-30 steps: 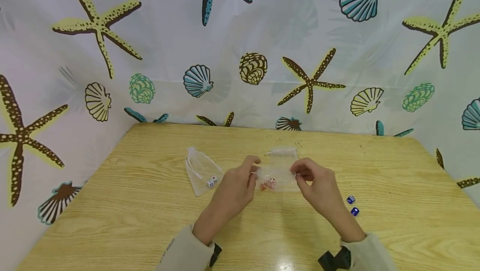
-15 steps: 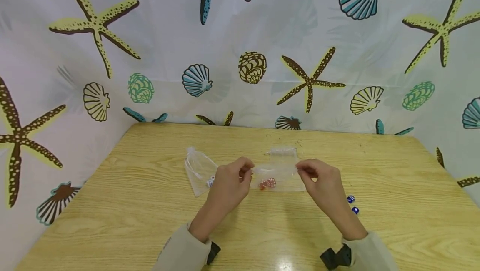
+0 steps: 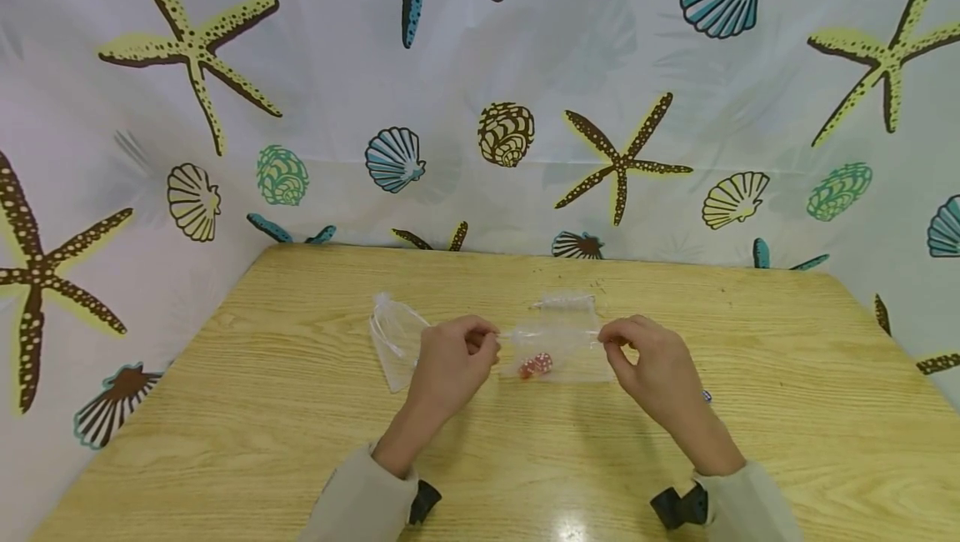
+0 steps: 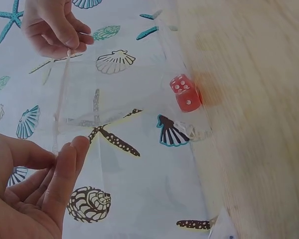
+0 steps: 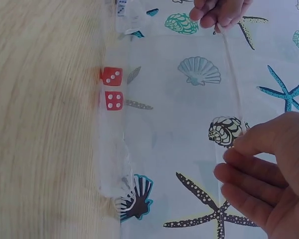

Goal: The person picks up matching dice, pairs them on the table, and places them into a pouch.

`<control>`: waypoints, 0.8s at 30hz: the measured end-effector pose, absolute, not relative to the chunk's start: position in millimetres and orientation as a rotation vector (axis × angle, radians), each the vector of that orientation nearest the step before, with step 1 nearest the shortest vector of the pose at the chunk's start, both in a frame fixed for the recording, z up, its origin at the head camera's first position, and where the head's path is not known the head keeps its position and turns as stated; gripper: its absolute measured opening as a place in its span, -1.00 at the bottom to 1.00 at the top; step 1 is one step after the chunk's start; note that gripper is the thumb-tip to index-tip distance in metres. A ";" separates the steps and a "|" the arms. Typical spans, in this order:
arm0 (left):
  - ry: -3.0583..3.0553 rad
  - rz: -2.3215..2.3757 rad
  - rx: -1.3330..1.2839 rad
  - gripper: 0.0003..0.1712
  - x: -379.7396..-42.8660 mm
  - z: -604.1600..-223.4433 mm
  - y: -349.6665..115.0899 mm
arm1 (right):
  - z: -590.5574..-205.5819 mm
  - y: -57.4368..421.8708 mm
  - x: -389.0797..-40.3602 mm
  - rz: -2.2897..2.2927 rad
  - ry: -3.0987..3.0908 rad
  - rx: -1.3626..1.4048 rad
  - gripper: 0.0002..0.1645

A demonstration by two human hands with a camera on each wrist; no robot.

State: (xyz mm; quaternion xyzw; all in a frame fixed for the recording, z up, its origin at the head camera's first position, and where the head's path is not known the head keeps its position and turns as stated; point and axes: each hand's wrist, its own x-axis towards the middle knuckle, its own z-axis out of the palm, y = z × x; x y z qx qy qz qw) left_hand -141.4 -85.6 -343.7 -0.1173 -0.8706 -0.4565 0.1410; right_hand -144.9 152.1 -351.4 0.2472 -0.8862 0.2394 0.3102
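Note:
Between both hands a sheer white drawstring bag (image 3: pixel 581 363) is stretched sideways, with two red dice (image 3: pixel 536 365) inside near its bottom left. My left hand (image 3: pixel 453 358) pinches the drawstring (image 4: pixel 61 99) at the bag's left side between thumb and finger. At the right side, my right hand (image 3: pixel 654 363) pinches the other end of the string, its remaining fingers loosely curled in the right wrist view. White spots show on the red dice through the mesh in both wrist views.
Left of my left hand lies another sheer drawstring bag (image 3: pixel 390 346); a white die (image 5: pixel 122 9) in it shows in the right wrist view. Behind the held bag is more sheer fabric with a gathered edge (image 3: pixel 567 302). A blue die (image 3: pixel 707 396) peeks out beside my right wrist.
My hands have moved apart, drawing the string and bag mouth wider. My left hand now covers most of the white dice, and my right forearm hides one blue die.

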 end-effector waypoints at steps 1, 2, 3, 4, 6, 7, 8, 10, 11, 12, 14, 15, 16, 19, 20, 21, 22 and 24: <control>-2.514 -1.330 -0.327 -0.81 -141.6 -343.5 -85.7 | -351.4 152.7 -145.0 0.631 -2.351 0.651 -0.83; -2.511 -1.343 -0.320 -0.80 -141.6 -343.4 -86.0 | -351.2 153.0 -145.0 0.637 -2.365 0.649 -0.83; -2.510 -1.358 -0.308 -0.80 -141.8 -343.2 -86.1 | -351.1 153.3 -145.1 0.648 -2.382 0.645 -0.84; -2.510 -1.363 -0.305 -0.80 -142.1 -343.3 -86.5 | -350.9 153.6 -145.1 0.664 -2.401 0.636 -0.86; -2.510 -1.368 -0.292 -0.80 -142.8 -343.7 -87.2 | -350.1 153.9 -144.7 0.719 -2.439 0.604 -0.90; -2.510 -1.359 -0.288 -0.80 -143.2 -344.0 -87.7 | -349.6 154.2 -144.5 0.744 -2.457 0.584 -0.92; -2.510 -1.356 -0.280 -0.80 -143.4 -343.9 -88.3 | -349.2 154.5 -144.1 0.763 -2.468 0.564 -0.93; -2.518 -1.336 -0.261 -0.80 -144.0 -343.9 -89.5 | -347.7 155.1 -143.5 0.784 -2.478 0.531 -0.91; -2.521 -1.324 -0.256 -0.80 -144.0 -343.4 -90.2 | -347.0 155.5 -143.3 0.785 -2.480 0.519 -0.90; -2.527 -1.318 -0.247 -0.80 -144.1 -342.7 -90.9 | -346.4 156.0 -143.0 0.779 -2.482 0.508 -0.89; -2.549 -1.324 -0.228 -0.79 -143.9 -341.1 -92.5 | -345.3 156.9 -142.5 0.750 -2.486 0.494 -0.88; -2.563 -1.324 -0.224 -0.78 -143.9 -340.5 -93.6 | -344.8 157.3 -142.4 0.735 -2.490 0.489 -0.88; -2.579 -1.332 -0.208 -0.77 -144.1 -339.7 -94.5 | -344.4 157.7 -142.3 0.723 -2.493 0.484 -0.88; -2.618 -1.370 -0.167 -0.77 -144.8 -338.0 -97.5 | -343.2 158.9 -142.3 0.693 -2.489 0.478 -0.91; -2.626 -1.374 -0.155 -0.77 -145.4 -337.8 -98.6 | -342.8 159.3 -142.5 0.684 -2.482 0.478 -0.92; -2.631 -1.374 -0.147 -0.76 -145.9 -337.6 -99.8 | -342.4 159.7 -142.9 0.676 -2.472 0.478 -0.93; -2.636 -1.378 -0.135 -0.76 -146.7 -337.3 -100.9 | -342.0 160.3 -143.2 0.670 -2.461 0.477 -0.94; -2.640 -1.379 -0.126 -0.76 -148.5 -336.8 -103.8 | -341.6 161.9 -143.8 0.662 -2.444 0.475 -0.95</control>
